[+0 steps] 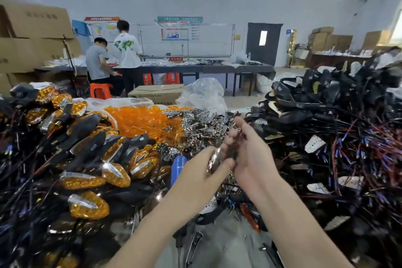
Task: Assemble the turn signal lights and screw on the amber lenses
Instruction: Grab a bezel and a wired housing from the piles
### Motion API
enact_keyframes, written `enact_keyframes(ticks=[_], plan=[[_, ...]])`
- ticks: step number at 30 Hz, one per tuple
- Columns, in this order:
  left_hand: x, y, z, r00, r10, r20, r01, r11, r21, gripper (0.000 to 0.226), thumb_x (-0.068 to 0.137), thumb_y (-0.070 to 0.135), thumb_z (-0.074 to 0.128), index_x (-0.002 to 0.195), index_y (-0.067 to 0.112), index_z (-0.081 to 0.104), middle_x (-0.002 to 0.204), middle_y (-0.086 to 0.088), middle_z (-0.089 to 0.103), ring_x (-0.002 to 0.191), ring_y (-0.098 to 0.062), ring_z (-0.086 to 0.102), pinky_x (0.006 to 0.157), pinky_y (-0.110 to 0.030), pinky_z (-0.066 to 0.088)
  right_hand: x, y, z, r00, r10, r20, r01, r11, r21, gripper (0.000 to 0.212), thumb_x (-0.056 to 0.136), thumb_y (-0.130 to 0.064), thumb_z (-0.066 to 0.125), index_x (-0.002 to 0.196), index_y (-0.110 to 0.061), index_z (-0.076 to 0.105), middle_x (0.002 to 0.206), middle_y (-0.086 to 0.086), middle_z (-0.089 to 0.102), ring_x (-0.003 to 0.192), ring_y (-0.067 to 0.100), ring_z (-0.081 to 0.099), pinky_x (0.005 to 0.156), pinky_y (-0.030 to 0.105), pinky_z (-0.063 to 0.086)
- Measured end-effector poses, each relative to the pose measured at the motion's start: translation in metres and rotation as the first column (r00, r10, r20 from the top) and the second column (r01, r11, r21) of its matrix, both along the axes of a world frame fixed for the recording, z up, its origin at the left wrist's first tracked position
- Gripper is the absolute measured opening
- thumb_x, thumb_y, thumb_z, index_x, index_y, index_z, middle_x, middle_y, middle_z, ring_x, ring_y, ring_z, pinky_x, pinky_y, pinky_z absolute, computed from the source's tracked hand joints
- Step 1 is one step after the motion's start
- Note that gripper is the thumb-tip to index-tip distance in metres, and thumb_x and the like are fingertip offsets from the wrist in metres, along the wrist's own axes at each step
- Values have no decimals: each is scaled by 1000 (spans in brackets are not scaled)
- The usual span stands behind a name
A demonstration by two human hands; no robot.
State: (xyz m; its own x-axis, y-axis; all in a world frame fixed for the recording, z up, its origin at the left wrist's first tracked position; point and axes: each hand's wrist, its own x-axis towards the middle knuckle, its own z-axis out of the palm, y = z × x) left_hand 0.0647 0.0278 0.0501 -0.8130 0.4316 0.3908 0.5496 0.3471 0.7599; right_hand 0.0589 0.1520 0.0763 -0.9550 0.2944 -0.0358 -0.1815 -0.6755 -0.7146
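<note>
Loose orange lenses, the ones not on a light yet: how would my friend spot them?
Start at the big heap of finished lights on the left. Just behind it lies a pile of loose orange lenses. They alone are plain bright orange, with no black back, wire or silver strip.

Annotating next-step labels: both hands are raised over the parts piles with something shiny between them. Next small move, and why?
Probably send the right hand to the pile of black housings on its side to fetch one. The left hand pinches a shiny part, and neither hand holds a housing. Blur hides what the part is and the right hand's grip.
</note>
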Motion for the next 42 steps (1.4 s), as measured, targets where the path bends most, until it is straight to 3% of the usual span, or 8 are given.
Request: enact_keyframes(ticks=[4,10,13,18,23,30,34,42], plan=[[5,-26,-13,991,-54,119,64,995,-77,15,99,46,48,98,31,49,84,-10,67,59,-16,55,65,-34,49,2,-4,-39,999,26,34,-34,964,263,27,104,-33,51,100,-32,78,91,-6,75,84,10,72,69,30,54],[1,-68,-7,997,-57,-47,35,924,-382,7,93,49,43,96,43,47,55,12,54,39,-8,38,39,-17,27,6,7,-85,985,-161,62,87,777,624,53,104,-61,29,101,-37,76,117,-16,72,123,5,55,113,45,37],[0,-84,-13,994,-34,-102,-25,851,-525,19,86,59,36,97,47,45,62,10,61,45,-12,50,43,-21,36,5,9,-101,984,-114,134,5,780,626,46,98,-73,27,109,-55,68,114,-12,74,117,12,59,109,46,38],[-5,-98,-46,979,107,-171,-192,747,-636,36,87,76,26,98,47,43,78,16,63,68,-3,59,63,-25,51,-7,16,-119,973,-69,221,20,977,213,36,103,-43,52,111,-11,66,82,5,78,63,17,72,64,33,60],[-12,-88,-65,927,212,-308,-361,721,-591,26,100,54,26,115,46,46,93,23,56,83,1,55,74,-20,45,-10,19,-128,982,-9,187,1,999,41,31,99,-28,64,123,-10,56,94,16,75,68,26,74,54,28,58],[-25,-27,-66,945,269,-184,-300,939,-168,28,95,55,32,112,46,53,99,29,57,86,6,57,69,-24,47,-14,15,-132,990,44,135,-66,984,166,12,100,-21,61,106,-11,60,78,9,76,62,27,73,58,30,60],[-27,2,-75,963,219,-155,-237,965,-109,15,91,55,47,104,49,54,106,29,51,96,6,56,80,-30,52,-11,13,-134,992,69,103,-95,957,275,12,102,-18,56,103,-11,65,87,10,78,64,22,73,57,29,59],[-28,-2,-90,970,237,-59,-239,970,-36,18,86,49,59,102,53,52,96,26,57,78,-2,63,66,-25,52,-12,11,-137,996,84,27,-87,884,459,27,103,-10,52,97,-35,62,88,12,77,63,26,71,52,33,57]])
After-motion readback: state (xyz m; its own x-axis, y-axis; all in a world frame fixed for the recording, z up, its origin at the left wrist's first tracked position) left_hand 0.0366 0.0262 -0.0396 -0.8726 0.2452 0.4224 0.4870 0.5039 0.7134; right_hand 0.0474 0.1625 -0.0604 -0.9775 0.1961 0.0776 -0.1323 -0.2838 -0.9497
